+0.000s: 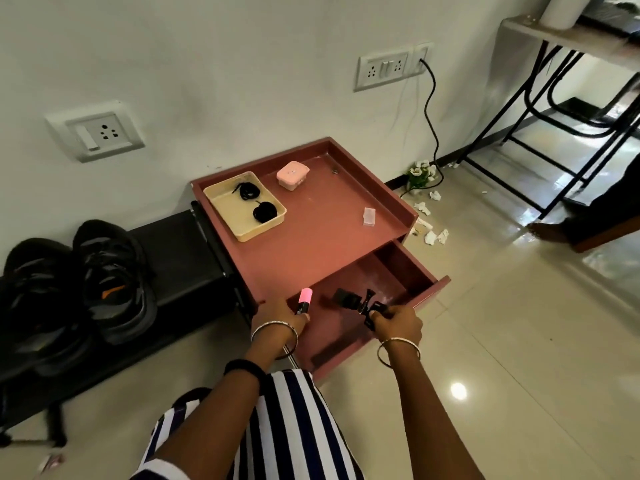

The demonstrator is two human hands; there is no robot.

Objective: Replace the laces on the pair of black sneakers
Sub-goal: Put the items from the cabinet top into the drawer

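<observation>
Nearest the wearer, both hands work over the open drawer (427, 289) of the red-brown table (329, 237). The left hand (277, 318) is curled round a pink marker (304, 299) and holds it cap upward above the drawer's left corner. The right hand (398, 323) grips a black jointed mount (356, 303), whose far end points into the drawer. Neither item serves lacing. The likely purpose is to sort through or clear the drawer, so the lacing itself appears not yet begun. Farther back, on the table top, a cream tray (265, 227) holds two coiled black laces (264, 212), probably kept together there, apart from loose items, so that they are ready to hand. Behind the tray stands a small pink box (292, 174), and a clear plastic piece (369, 216) lies near the right rim. To the left, well apart from the hands, the black sneakers (114, 282) sit side by side on a low black shoe rack (187, 265) against the wall.
</observation>
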